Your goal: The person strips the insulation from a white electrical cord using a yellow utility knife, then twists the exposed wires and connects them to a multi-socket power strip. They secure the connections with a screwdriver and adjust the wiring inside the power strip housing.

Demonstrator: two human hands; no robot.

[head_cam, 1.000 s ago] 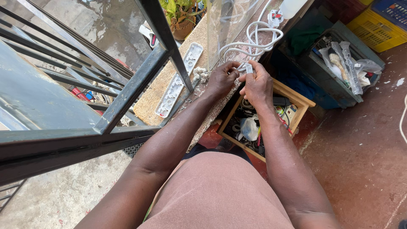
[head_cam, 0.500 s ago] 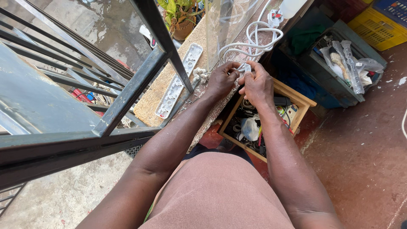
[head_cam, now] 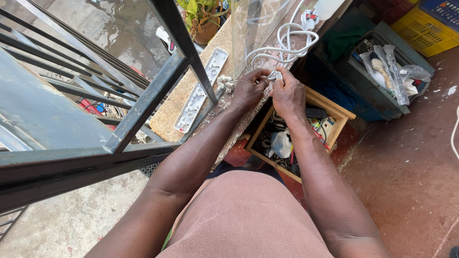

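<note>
Item one, as I read it from my remote seat: the left hand point(head_cam: 249, 90) and right hand point(head_cam: 288, 93) meet at the edge of the counter point(head_cam: 179, 102), both pinched narrow around a small white fitting point(head_cam: 274, 76) at the end of a white cable point(head_cam: 282, 48); the fitting is mostly hidden by the fingers, so I cannot tell its exact kind. Item two: the cable lies coiled on the counter just beyond the hands, running to a white plug point(head_cam: 308, 19) farther back. Item three: a long white power-strip cover point(head_cam: 201, 88) lies flat on the counter, left of the hands, with a small heap of pale loose parts point(head_cam: 224, 83) between it and the left hand. Item four: a wooden box point(head_cam: 299, 136) of oddments sits below the counter, under the right hand. Judgement on progress: the strip lies opened and apart, the cable end in hand, so I reckon the work is midway; joining and closing remain.
</note>
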